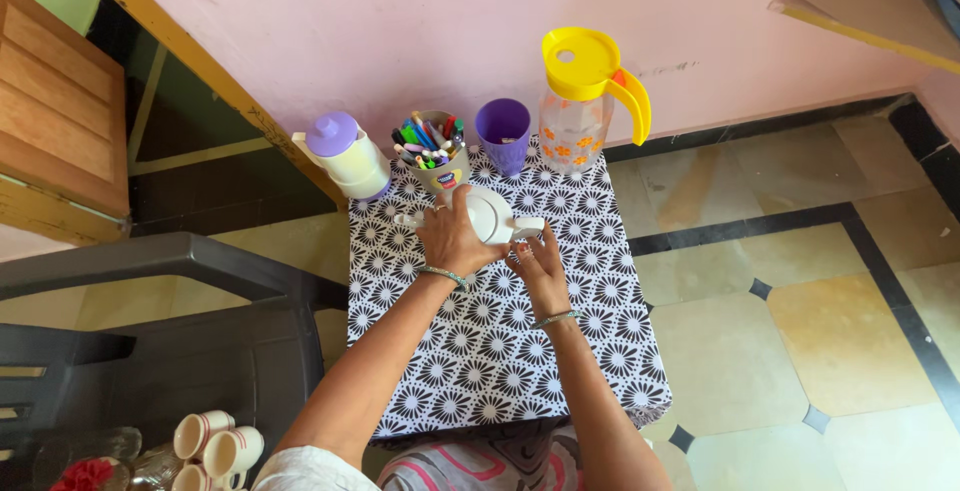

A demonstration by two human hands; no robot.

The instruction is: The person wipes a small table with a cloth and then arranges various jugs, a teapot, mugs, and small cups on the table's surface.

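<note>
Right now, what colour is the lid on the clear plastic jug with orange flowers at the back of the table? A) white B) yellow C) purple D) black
B: the clear plastic jug with orange flowers wears a round yellow lid, matching its yellow handle.

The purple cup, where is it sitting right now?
In the head view, the purple cup stands at the far edge of the patterned table, near the pink wall, between the pen holder and the yellow-lidded pitcher.
</note>
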